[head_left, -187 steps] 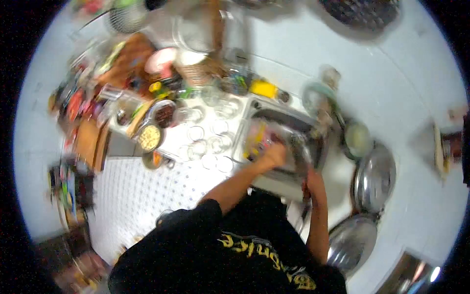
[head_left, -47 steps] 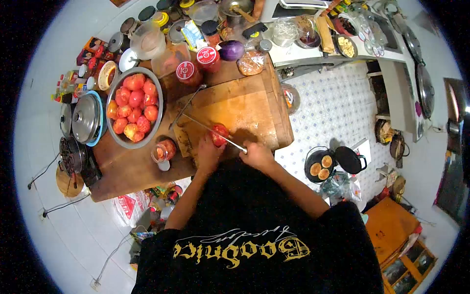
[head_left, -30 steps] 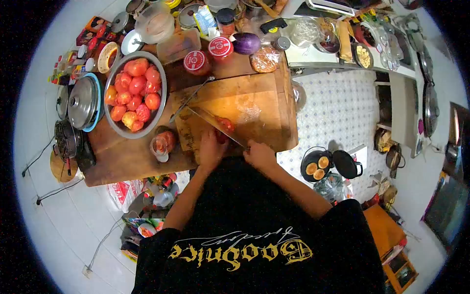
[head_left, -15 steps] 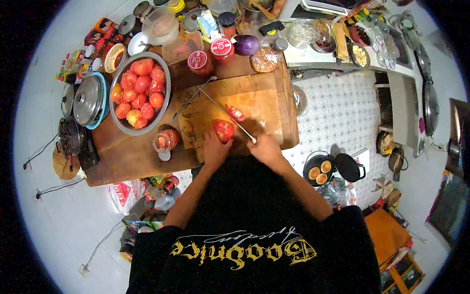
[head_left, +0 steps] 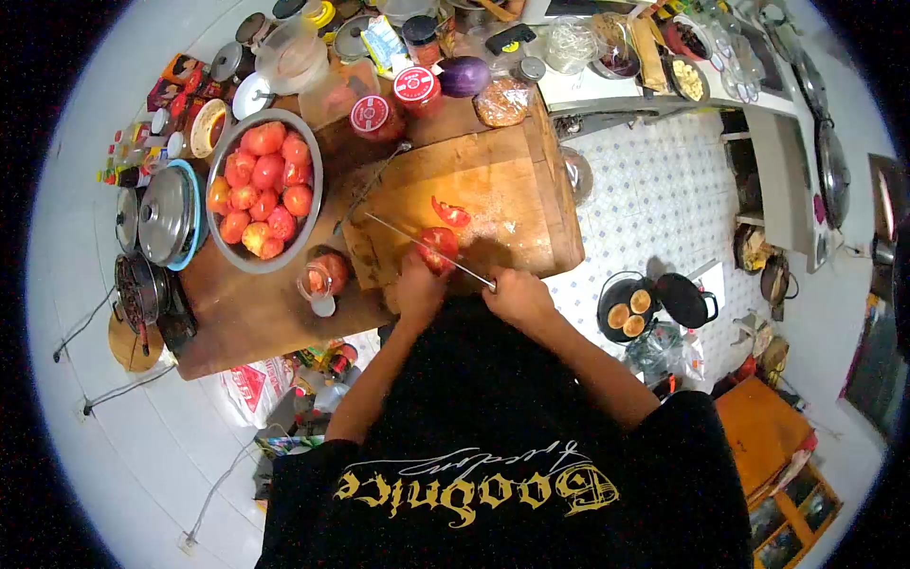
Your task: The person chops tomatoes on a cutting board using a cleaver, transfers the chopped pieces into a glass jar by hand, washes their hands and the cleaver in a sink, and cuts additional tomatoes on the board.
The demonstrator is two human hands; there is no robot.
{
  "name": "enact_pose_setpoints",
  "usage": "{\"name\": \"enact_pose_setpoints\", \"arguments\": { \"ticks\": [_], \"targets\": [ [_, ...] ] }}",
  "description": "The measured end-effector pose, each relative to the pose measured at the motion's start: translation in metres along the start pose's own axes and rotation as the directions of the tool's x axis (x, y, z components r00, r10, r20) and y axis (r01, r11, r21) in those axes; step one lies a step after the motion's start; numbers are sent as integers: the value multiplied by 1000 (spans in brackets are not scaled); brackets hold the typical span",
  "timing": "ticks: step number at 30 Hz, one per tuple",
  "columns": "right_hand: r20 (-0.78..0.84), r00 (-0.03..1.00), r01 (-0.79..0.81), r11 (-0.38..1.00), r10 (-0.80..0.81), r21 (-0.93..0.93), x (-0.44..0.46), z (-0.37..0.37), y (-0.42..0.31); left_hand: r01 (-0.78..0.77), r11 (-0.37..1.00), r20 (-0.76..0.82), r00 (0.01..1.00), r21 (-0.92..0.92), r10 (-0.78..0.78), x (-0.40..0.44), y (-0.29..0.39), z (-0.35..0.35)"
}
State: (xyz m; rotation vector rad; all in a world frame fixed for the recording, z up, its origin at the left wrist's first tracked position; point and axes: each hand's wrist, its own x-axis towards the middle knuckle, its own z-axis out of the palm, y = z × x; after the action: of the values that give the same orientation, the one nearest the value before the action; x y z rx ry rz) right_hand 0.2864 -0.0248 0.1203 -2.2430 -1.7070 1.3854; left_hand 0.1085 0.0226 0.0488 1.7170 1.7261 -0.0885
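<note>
My left hand (head_left: pixel 420 286) is closed around the near side of a red tomato (head_left: pixel 438 247) on the wooden cutting board (head_left: pixel 479 171). In my right hand (head_left: pixel 519 299) is the handle of a long knife (head_left: pixel 396 228). Its thin blade slants up and left across the tomato; I cannot tell how deep it sits. Just beyond the tomato lie some cut tomato slices (head_left: pixel 451 212). A long metal utensil (head_left: pixel 374 185) rests along the board's left side. To the left stands a big metal basin (head_left: pixel 316 180) of peeled-looking tomatoes (head_left: pixel 268 171).
An open glass jar (head_left: pixel 322 276) with red contents stands left of the board. Red-lidded jars (head_left: pixel 417 85), an eggplant (head_left: pixel 464 77) and a wrapped package (head_left: pixel 502 101) line the back. On the floor side at right, a pan (head_left: pixel 626 308) holds round cakes.
The knife has swung from beside the slices to lie across the tomato, its blade lower and flatter. My left hand still holds the tomato. The whole view has shifted slightly.
</note>
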Motion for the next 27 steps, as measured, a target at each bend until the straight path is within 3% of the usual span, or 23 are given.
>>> {"name": "enact_pose_setpoints", "arguments": {
  "ticks": [1,3,7,10,12,13,15,18,22,24,27],
  "targets": [
    [-3,1000,-4,1000,4,8,5,7,2,-5,1000,3,1000,8,5,-1,-2,1],
    [7,1000,-5,1000,5,-7,16,19,3,-145,989,-160,977,-10,141,-3,-6,4],
    [-26,1000,14,998,-15,-60,11,11,-6,-88,996,-98,991,26,90,0,-11,9],
    [-1,1000,16,997,-16,-79,10,3,-11,-179,984,-118,977,15,179,2,-17,7],
    [53,997,-47,994,53,-101,17,4,-14,-249,967,-221,942,47,253,-1,-9,3],
    [58,997,-46,994,52,-101,27,13,-12,-244,969,-219,943,47,249,0,-4,2],
    [4,998,-58,992,59,-113,50,31,-10,-75,997,-123,989,19,77,4,4,-1],
    [6,999,-32,998,32,-53,63,30,-6,-22,998,-44,999,-55,19,8,-3,2],
    [12,998,-66,997,65,43,82,11,7,-73,991,-66,996,-109,66,8,-12,7],
    [-24,1000,-14,1000,15,11,69,-3,8,-210,977,-191,960,-17,203,2,-21,7],
    [-14,1000,-18,1000,18,-4,42,-22,5,-200,979,-239,953,-26,189,5,-27,5]
  ]
}}
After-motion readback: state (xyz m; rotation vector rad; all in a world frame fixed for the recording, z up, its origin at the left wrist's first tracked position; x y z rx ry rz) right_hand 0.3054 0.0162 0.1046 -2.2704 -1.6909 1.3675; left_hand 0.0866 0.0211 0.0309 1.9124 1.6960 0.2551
